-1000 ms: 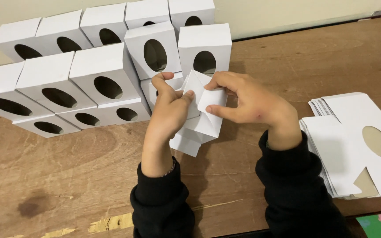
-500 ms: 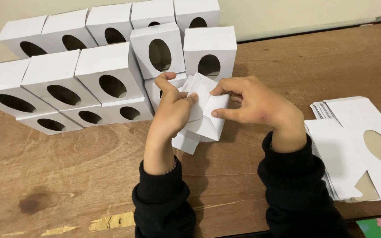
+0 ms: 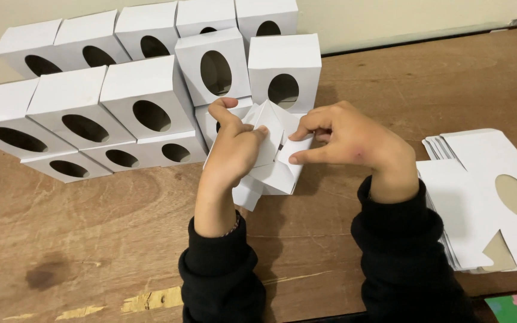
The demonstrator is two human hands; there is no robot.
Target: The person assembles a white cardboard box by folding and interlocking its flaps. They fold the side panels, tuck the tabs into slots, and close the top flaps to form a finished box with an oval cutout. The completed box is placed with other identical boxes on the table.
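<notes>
A brown wooden table (image 3: 79,239) fills the frame. Folded white boxes with oval windows (image 3: 145,107) are stacked upper left; flat blanks (image 3: 480,203) lie at right. At centre, the left hand (image 3: 234,149) and right hand (image 3: 354,140) pinch a half-folded box (image 3: 276,173), apparently its flaps.
</notes>
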